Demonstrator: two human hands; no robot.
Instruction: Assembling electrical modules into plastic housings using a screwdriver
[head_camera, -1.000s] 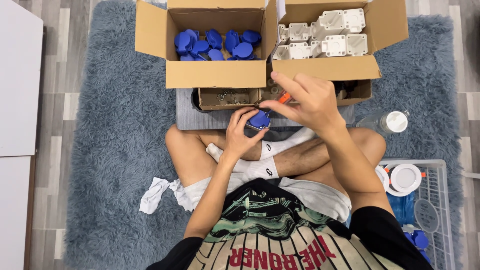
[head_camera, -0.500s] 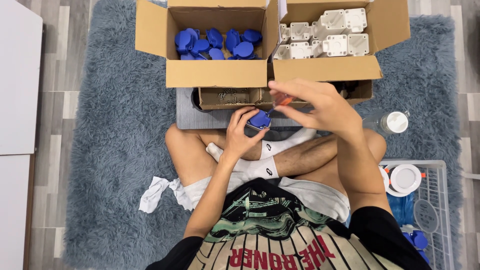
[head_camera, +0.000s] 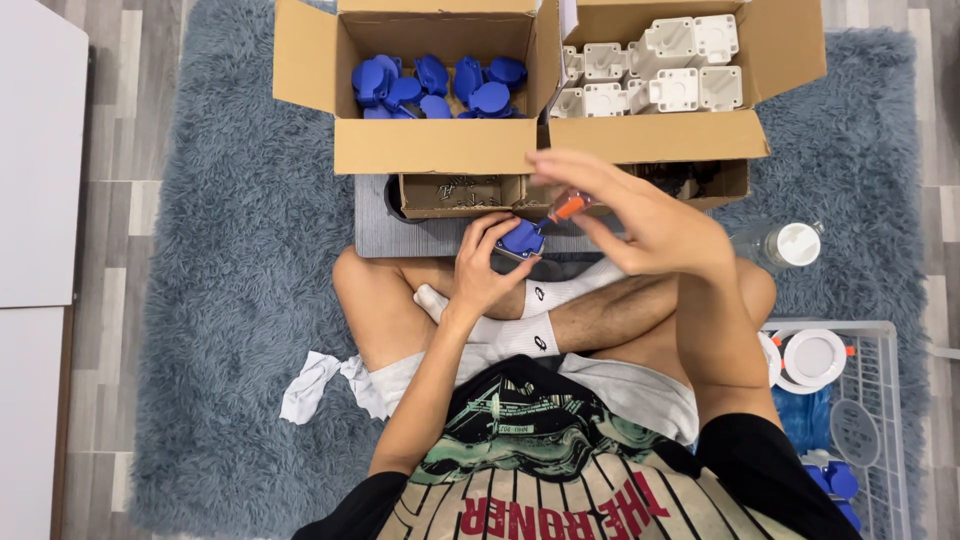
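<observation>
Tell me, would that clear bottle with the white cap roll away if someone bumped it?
Probably a little. The clear bottle lies on its side and looks round, so it could roll. The shaggy blue-grey rug under it would likely stop it soon. It looks like thin plastic, so it is probably light and easy to nudge.

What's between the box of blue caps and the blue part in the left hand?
In the head view, a small open cardboard tray of dark small parts sits on a grey mat, between the box of blue caps and the blue part.
</observation>
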